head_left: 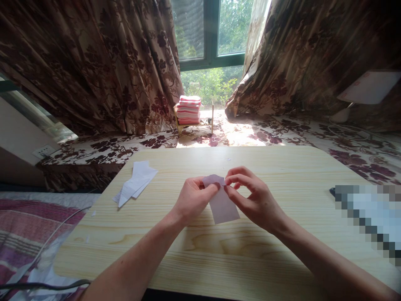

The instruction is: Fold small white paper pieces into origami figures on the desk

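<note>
A small piece of white paper [224, 206] is held up over the middle of the wooden table [269, 259]. My left hand [196, 195] grips its upper left part, thumb lying across the front and fingers behind. At the paper's upper right edge, the thumb and index finger of my right hand [250, 192] pinch it; the other fingers are curled above. The paper's top edge looks uneven, and its lower part hangs flat. Several cut or folded white paper pieces [138, 182] lie at the table's left side.
A pixelated device [372, 217] lies at the table's right. Tiny paper scraps [229, 159] dot the tabletop. Behind the table, folded pink-and-white cloths [188, 110] sit on a small rack, and a lamp [369, 87] stands at right. A dark cable [46, 286] crosses the lower left.
</note>
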A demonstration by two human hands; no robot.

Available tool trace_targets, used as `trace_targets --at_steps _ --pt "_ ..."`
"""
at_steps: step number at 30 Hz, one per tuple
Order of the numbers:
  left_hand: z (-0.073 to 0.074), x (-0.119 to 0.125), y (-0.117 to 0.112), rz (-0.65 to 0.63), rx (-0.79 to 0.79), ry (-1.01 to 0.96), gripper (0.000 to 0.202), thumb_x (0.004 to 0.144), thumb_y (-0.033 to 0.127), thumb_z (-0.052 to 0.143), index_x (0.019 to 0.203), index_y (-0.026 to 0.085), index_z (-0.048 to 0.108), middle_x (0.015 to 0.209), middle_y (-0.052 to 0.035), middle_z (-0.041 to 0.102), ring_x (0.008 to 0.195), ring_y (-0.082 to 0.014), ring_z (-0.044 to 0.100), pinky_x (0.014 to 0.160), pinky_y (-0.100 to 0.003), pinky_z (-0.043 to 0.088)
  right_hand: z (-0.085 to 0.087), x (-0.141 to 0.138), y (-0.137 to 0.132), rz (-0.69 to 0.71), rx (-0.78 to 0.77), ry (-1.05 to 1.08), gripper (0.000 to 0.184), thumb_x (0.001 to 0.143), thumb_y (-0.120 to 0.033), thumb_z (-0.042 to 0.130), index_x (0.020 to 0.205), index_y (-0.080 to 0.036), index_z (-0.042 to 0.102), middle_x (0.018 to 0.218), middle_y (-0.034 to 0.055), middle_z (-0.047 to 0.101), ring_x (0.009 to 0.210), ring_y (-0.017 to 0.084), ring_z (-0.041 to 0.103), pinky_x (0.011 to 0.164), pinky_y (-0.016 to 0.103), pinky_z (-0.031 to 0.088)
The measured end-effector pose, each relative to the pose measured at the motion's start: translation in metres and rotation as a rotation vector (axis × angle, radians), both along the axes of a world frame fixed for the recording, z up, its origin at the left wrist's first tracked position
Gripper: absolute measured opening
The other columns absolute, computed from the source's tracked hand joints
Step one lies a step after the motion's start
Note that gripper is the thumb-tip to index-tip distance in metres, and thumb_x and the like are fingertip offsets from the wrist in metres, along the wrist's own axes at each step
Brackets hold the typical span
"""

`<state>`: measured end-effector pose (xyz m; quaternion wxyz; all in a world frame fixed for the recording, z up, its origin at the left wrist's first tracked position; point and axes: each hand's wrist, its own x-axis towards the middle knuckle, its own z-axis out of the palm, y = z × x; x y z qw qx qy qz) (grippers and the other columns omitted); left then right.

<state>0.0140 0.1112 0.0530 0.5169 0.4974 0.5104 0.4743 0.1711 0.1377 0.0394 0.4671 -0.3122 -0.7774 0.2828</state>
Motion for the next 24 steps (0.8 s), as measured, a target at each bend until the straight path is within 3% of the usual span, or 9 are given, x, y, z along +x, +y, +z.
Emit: trace_targets --at_steps 6,14,19,24 --pt "0.002 0.001 0.001 0.016 -0.016 -0.022 0.017 0.072 0.020 0.056 0.059 0.011 0.063 0.054 0.0019 0.053 0.054 -0.0087 0.044 0.053 -0.021 0.033 -0.001 0.000 0.000 0.004 0.011 -0.019 0.010 0.079 -0.009 0.057 0.081 -0.017 0.062 0.090 0.0052 0.056 0.083 0.017 0.055 0.062 0.030 0.048" --pt "0.001 0.000 -0.001 0.009 -0.034 -0.033 0.021 0.074 0.029 0.061 0.073 0.010 0.071 0.062 -0.0014 0.063 0.062 -0.0126 0.055 0.059 -0.022 0.041 0.000 -0.001 -0.001 -0.004 -0.003 -0.051 0.006 0.079 -0.011 0.057 0.079 -0.016 0.062 0.092 0.0057 0.057 0.082 0.016 0.055 0.064 0.029 0.048" --pt "-0.004 -0.006 0.002 -0.071 -0.019 0.200 0.018 0.073 0.023 0.055 0.064 0.012 0.065 0.056 0.0022 0.054 0.054 -0.0100 0.046 0.051 -0.022 0.033 -0.003 0.007 0.005 0.024 -0.164 -0.179 0.012 0.083 -0.018 0.055 0.076 -0.017 0.064 0.090 0.0045 0.059 0.078 0.015 0.057 0.061 0.028 0.045" --pt "-0.010 -0.011 0.003 -0.189 -0.013 0.463 0.018 0.072 0.017 0.048 0.056 0.015 0.056 0.050 0.0054 0.041 0.049 -0.0083 0.035 0.046 -0.022 0.024 -0.008 0.013 0.009 0.050 -0.169 -0.335 0.013 0.080 -0.017 0.056 0.070 -0.017 0.064 0.084 0.0032 0.061 0.075 0.015 0.057 0.064 0.028 0.043"
